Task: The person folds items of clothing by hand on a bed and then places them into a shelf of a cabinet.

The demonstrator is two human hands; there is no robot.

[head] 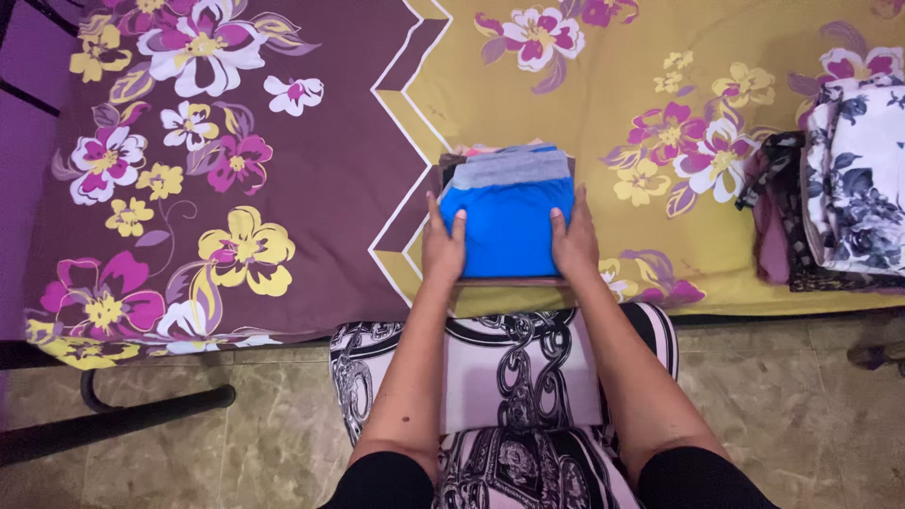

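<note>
Item: stack of folded clothes [507, 221], blue piece on top, near the front edge of the bed [311, 188].
Left hand [442, 247] and right hand [574, 241] press flat against its sides, fingers extended (neither clenched). Risk, as judged: uneven pressure could skew the layers toward that edge. Patterned garments [853, 179] lie well apart.

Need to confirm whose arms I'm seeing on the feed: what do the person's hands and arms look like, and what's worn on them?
Both the left hand and right hand are bare: no gloves, rings or watch visible. Forearms are uncovered up to short black sleeves at the upper arms.
</note>
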